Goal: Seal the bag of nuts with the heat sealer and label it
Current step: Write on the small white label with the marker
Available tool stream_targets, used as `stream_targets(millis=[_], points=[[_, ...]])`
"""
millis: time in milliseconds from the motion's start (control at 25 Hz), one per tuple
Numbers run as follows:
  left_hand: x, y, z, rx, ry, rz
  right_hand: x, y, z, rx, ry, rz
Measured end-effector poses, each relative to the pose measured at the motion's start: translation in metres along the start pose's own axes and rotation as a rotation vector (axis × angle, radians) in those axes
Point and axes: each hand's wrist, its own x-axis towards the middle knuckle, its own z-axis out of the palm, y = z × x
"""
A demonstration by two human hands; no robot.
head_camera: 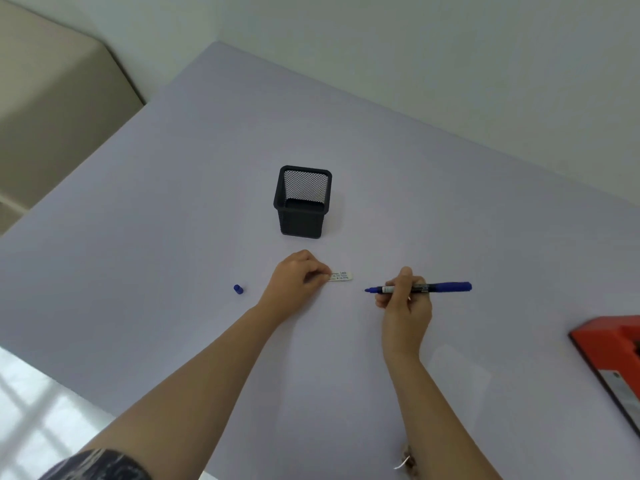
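A small white label (pixel 342 276) with blue writing lies on the pale table (pixel 173 220). My left hand (pixel 298 284) pinches the label's left end with its fingertips. To the right, my right hand (pixel 403 299) grips a blue marker (pixel 436 287) held level, its uncapped tip pointing left toward the label without touching it. The marker's blue cap (pixel 238 289) stands alone on the table left of my left hand. A clear plastic bag (pixel 457 372) lies flat by my right forearm, hard to make out. The red heat sealer (pixel 609 348) sits at the right edge, partly cut off.
A black mesh pen holder (pixel 302 202) stands just behind my hands, with nothing visible inside. A few nuts (pixel 408 460) show at the bottom edge near my right forearm. The table's left edge drops to a tiled floor (pixel 34 403); a beige cabinet (pixel 52 109) stands at the far left.
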Motion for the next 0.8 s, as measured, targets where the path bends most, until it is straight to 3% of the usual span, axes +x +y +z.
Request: stream_targets(millis=[200, 320, 400, 480, 560, 640, 720, 800], points=[[-0.015, 0.016, -0.022, -0.002, -0.005, 0.036, -0.018, -0.031, -0.009, 0.006, -0.019, -0.014], [-0.042, 0.019, -0.049, 0.090, 0.241, 0.039, -0.031, -0.052, -0.007, 0.043, -0.049, -0.028], [-0.057, 0.006, -0.067, 0.236, 0.351, -0.058, -0.038, -0.061, -0.006, 0.055, -0.094, -0.020], [-0.072, -0.012, -0.075, 0.400, 0.221, -0.170, -0.047, -0.066, -0.004, 0.055, -0.111, -0.011], [-0.080, -0.021, -0.073, 0.412, 0.044, -0.246, -0.056, -0.070, -0.002, 0.054, -0.106, -0.020], [-0.084, -0.021, -0.069, 0.412, 0.001, -0.234, -0.064, -0.074, -0.002, 0.062, -0.105, -0.028], [-0.088, -0.008, -0.066, 0.244, 0.139, -0.264, -0.071, -0.076, -0.004, 0.081, -0.092, -0.028], [-0.095, 0.027, -0.070, -0.270, 0.247, -0.451, -0.075, -0.080, -0.006, 0.117, -0.086, -0.003]])
